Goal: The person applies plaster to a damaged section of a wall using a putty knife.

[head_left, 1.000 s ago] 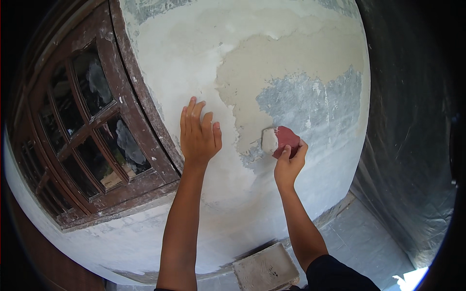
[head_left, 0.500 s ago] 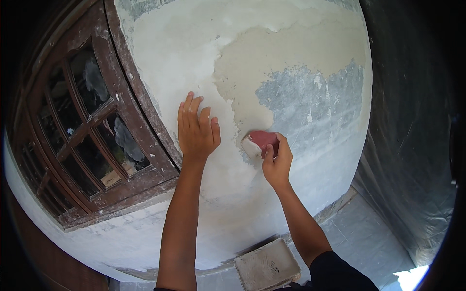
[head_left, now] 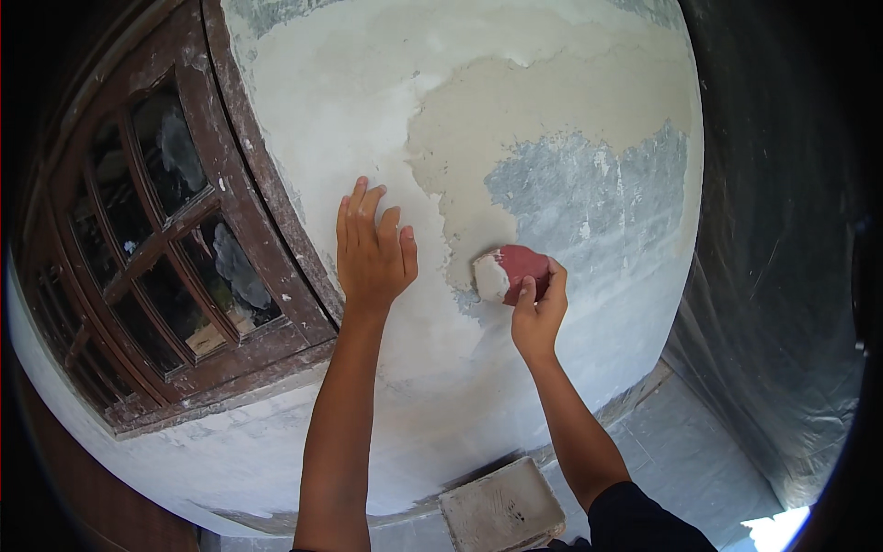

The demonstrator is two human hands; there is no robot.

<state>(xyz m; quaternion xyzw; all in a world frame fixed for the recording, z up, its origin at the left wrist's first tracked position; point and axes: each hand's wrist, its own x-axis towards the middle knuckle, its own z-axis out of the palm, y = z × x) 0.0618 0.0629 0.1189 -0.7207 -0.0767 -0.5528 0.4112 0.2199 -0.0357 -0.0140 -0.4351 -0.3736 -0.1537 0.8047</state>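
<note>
My right hand [head_left: 539, 320] grips a red putty spreader [head_left: 520, 264] whose left part is coated in whitish putty. The spreader is at the wall [head_left: 441, 340], beside the lower edge of a beige patch of putty [head_left: 478, 175]; whether its blade touches the surface is hard to tell. Right of it lies a bare blue-grey area [head_left: 589, 189] with white flecks. My left hand [head_left: 374, 253] is open, its fingers stretched upward against the whitish wall between the window and the patch. It holds nothing.
At the left is a brown wooden window [head_left: 170, 248] with small panes and paint-spattered frame. A putty-smeared rectangular tray [head_left: 501, 506] rests on the grey floor [head_left: 690, 451] below. Dark plastic sheeting [head_left: 773, 258] hangs along the right side.
My right hand has shifted slightly right and down with the spreader, turning it so that more of its red face and white putty shows. My left hand stays in place.
</note>
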